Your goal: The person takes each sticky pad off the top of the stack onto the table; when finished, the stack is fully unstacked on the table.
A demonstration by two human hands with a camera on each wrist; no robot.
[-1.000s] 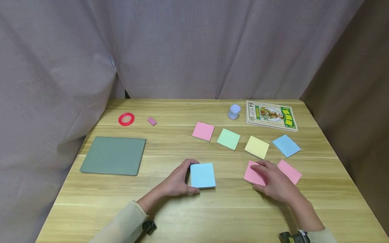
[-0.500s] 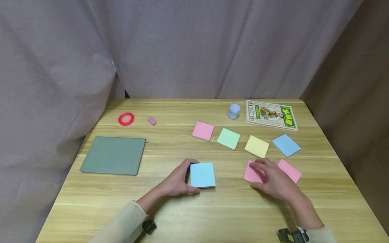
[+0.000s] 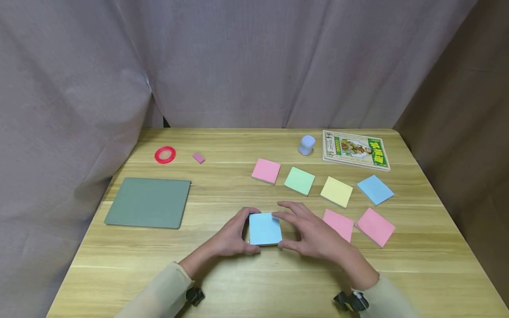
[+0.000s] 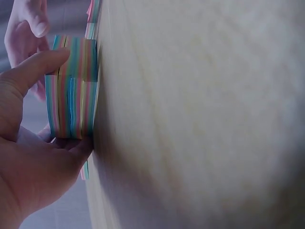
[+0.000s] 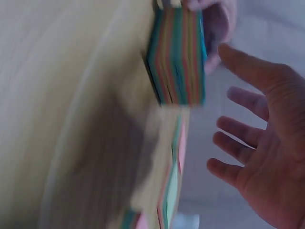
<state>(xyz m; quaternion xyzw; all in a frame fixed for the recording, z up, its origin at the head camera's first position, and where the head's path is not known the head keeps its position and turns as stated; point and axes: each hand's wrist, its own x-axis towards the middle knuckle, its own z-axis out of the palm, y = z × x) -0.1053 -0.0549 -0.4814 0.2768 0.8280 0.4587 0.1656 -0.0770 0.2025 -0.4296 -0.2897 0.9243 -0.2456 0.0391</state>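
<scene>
Near the lower centre of the head view, a thick pad of sticky notes (image 3: 265, 229) lies flat on the wooden table (image 3: 246, 282), its top sheet light blue and its edges striped in many colours (the stripes are plain in both wrist views). The pad is gripped along its left edge by the left hand (image 3: 232, 235), with the thumb curled round the near corner and the fingers round the far one. The right hand (image 3: 314, 234) is held just right of the pad, fingers spread and relaxed, nothing in its grasp; its fingertips reach over the pad's upper right corner, though whether they touch the top sheet cannot be told. The pad is nearly square, so no long axis is marked; it lies between the two hands, the left being the one already in contact. Right of the right hand, two pink sheets (image 3: 339, 224) (image 3: 375, 226) are seen lying flat, and further up the frame a row of single notes is laid out: pink (image 3: 266, 170), green (image 3: 299, 180), yellow (image 3: 336, 191) and blue (image 3: 375, 190). A grey mat (image 3: 148, 202) lies at the left.
</scene>
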